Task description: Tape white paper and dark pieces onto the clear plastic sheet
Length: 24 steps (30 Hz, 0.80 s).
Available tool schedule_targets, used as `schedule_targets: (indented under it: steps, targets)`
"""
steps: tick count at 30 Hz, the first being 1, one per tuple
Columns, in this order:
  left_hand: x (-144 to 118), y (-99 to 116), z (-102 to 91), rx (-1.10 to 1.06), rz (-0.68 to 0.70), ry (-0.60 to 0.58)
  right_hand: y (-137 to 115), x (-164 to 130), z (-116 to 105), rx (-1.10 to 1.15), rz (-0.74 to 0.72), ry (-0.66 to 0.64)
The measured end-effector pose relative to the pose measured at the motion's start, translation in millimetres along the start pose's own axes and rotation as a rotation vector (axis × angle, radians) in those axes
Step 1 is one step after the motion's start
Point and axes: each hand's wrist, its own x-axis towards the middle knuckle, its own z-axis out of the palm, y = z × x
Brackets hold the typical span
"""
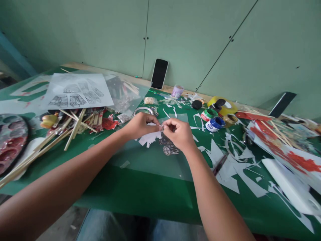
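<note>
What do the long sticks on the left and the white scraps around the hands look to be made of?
Sticks: pale tan, matte, thin and straight, likely bamboo or wood. White scraps: flat, thin, with jagged cut edges, apparently paper. The small piece pinched between left hand and right hand is too small to judge.

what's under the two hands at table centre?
Under the left hand and right hand: white paper scraps, patterned cutouts on a clear sheet over the green mat. What the fingertips pinch is hidden.
</note>
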Motion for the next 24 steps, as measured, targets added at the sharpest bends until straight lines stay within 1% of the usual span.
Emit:
schedule_targets:
  steps: [5,11,13,15,17,18,20,24]
  targets:
    - [-0.4,2.8,-1.1,-0.089,-0.066,0.005,-1.2,0.0,-0.9,-0.01,-0.011,0.009]
    - [0.4,-0.8,-2.3,-0.03,-0.049,-0.056,-1.9,-0.5,-0.8,-0.012,-0.016,-0.009]
    - [0.5,-0.6,-2.7,-0.047,-0.047,-0.052,-1.8,-0.7,-1.0,-0.031,-0.029,0.016]
    - [0.4,0.2,-2.9,-0.054,-0.056,-0.042,-1.9,-0.8,-1.7,-0.071,-0.09,0.08]
    - [0.1,0.9,-2.7,-0.053,-0.074,-0.027,-1.9,-0.7,-2.6,-0.11,-0.196,0.137]
    - [0.0,1.1,-2.4,-0.053,-0.082,-0.023,-1.8,-0.6,-3.0,-0.125,-0.246,0.145]
    - [-0.1,1.3,-1.9,-0.055,-0.086,-0.023,-1.0,-0.2,-3.5,-0.15,-0.301,0.125]
    - [0.3,1.7,-1.6,-0.044,-0.05,-0.012,1.8,0.3,-3.3,-0.162,-0.282,0.066]
